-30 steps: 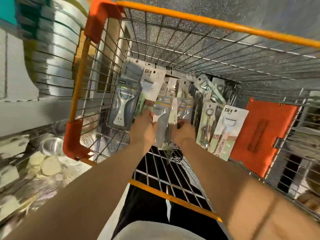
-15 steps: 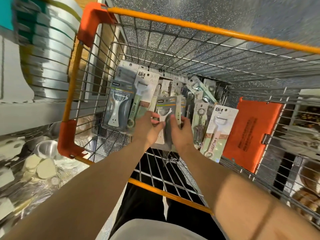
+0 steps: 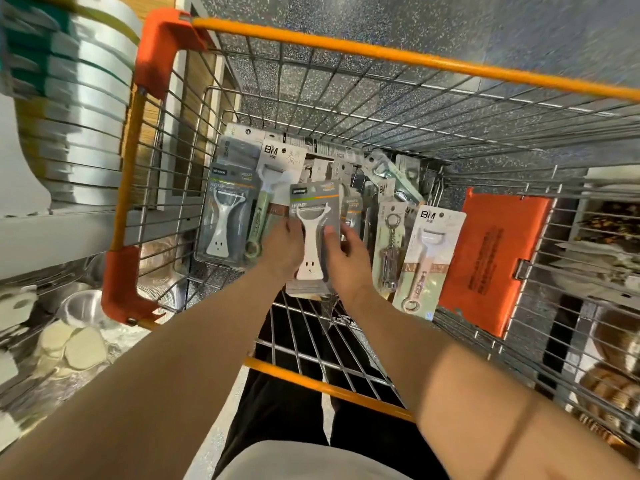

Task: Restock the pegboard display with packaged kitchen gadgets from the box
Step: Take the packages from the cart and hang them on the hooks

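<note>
Speckled grey floor showed through the wire shopping cart with its orange rim (image 3: pixel 381 55). My left hand (image 3: pixel 282 245) and right hand (image 3: pixel 346 252) pinched a small stack of grey-carded blister packs holding white peelers (image 3: pixel 313 216), one hand at each side edge, thumbs on the front. Just left of my grip stood a matching grey peeler pack (image 3: pixel 225 220); just right, a carded metal corkscrew (image 3: pixel 391 244). I judged this the picking-up step. Next I would need to lift the stack clear and turn its hang holes toward a peg.
</note>
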Motion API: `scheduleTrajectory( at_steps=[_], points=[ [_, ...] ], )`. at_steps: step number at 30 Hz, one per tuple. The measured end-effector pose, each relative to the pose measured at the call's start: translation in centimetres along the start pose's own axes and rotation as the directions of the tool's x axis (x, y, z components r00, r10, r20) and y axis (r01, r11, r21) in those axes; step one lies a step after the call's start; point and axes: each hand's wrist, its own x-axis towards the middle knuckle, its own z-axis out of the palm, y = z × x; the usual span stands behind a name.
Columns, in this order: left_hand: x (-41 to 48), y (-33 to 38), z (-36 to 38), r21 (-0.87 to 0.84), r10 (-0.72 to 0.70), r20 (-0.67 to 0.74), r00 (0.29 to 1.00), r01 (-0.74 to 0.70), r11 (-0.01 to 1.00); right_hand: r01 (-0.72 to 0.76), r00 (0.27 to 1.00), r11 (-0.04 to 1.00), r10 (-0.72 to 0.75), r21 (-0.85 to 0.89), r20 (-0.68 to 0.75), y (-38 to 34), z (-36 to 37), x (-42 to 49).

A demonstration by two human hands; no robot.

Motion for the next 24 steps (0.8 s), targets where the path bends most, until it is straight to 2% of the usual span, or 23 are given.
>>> scheduleTrajectory(
  at_steps=[2,5,7,10,13,19,24],
  points=[
    [0.4,-0.2,0.0,-0.006,-0.009,-0.069,0.998,0.008,1.000,-0.024,0.998,0.999,0.022,-0.044,-0.065,-0.2,-0.2,0.2],
    [1.0,-0.4,-0.5,-0.001,-0.043,-0.082,0.996,0.043,0.999,-0.104,0.978,0.972,0.061,-0.212,-0.198,0.8,-0.6,1.4],
    [1.6,-0.8,-0.8,-0.021,-0.063,-0.071,0.995,0.062,0.998,-0.162,0.975,0.942,0.108,-0.293,-0.192,1.8,-0.8,2.4],
    [1.7,-0.9,-1.4,-0.053,-0.133,-0.056,0.990,0.130,0.990,-0.205,0.978,0.909,0.177,-0.362,-0.108,2.1,-0.6,2.9],
    [1.7,-0.8,-1.8,-0.103,-0.167,-0.047,0.985,0.161,0.982,-0.185,0.981,0.914,0.152,-0.360,-0.118,2.0,-0.3,3.5],
    [1.7,-0.4,-2.0,-0.129,-0.108,0.007,0.994,0.108,0.986,-0.189,0.972,0.893,0.111,-0.407,-0.207,2.0,0.4,4.0],
    [2.7,-0.7,-2.0,-0.158,-0.141,0.058,0.988,0.148,0.976,-0.191,0.974,0.894,0.120,-0.405,-0.193,2.2,0.2,4.3]
  ],
)
